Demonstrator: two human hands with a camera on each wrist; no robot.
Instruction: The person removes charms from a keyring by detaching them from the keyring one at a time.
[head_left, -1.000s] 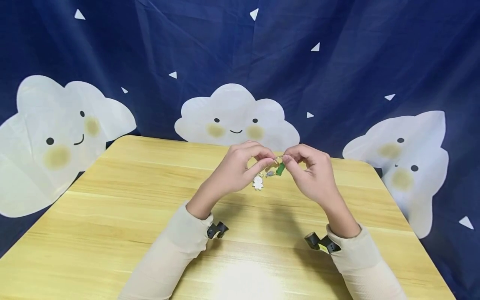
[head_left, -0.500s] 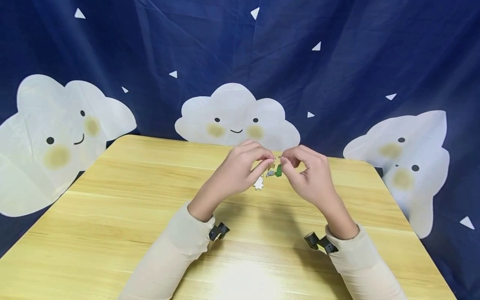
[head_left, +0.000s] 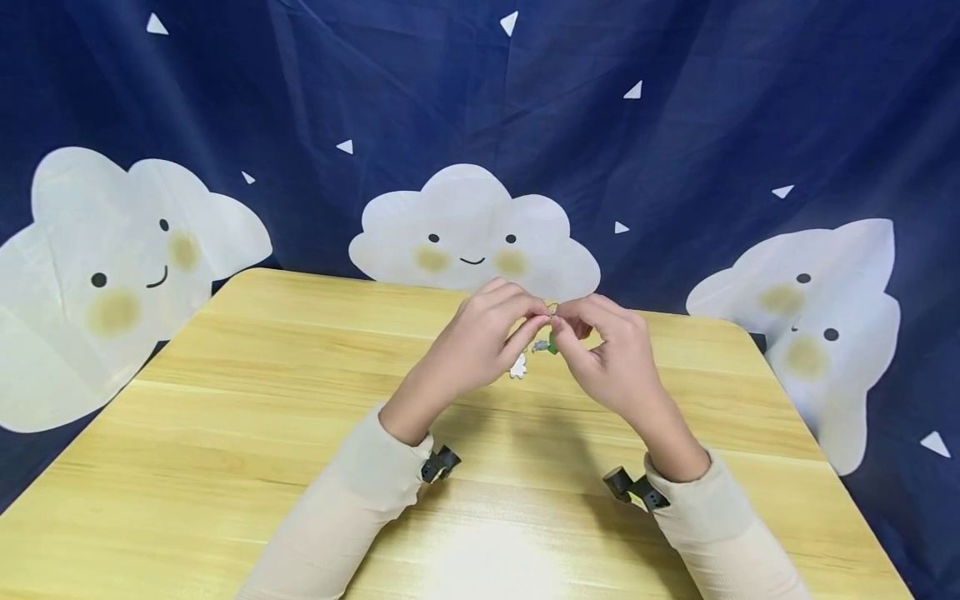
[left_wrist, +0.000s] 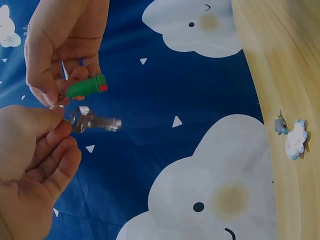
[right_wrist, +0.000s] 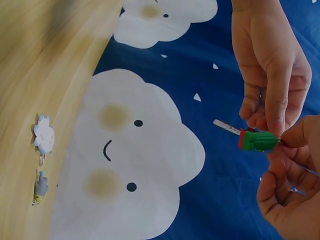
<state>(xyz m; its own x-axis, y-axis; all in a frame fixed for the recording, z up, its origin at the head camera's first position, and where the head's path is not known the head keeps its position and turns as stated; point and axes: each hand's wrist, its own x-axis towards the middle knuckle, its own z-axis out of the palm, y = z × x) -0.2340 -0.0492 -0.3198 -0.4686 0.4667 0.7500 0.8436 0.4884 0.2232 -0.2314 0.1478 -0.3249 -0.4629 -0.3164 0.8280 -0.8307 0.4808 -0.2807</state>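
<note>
Both hands [head_left: 555,337] pinching green charm [right_wrist: 258,140]

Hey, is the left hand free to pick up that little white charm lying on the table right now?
Probably not as things stand: the left hand is raised, pinching the key ring with the silver key. The white charm lies unobstructed on the table just below it.

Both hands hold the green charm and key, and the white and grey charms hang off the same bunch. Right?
Not quite. The left hand and right hand do hold the green charm and key, but the white charm and grey charm lie on the table, apart from them. The left wrist view shows it.
</note>
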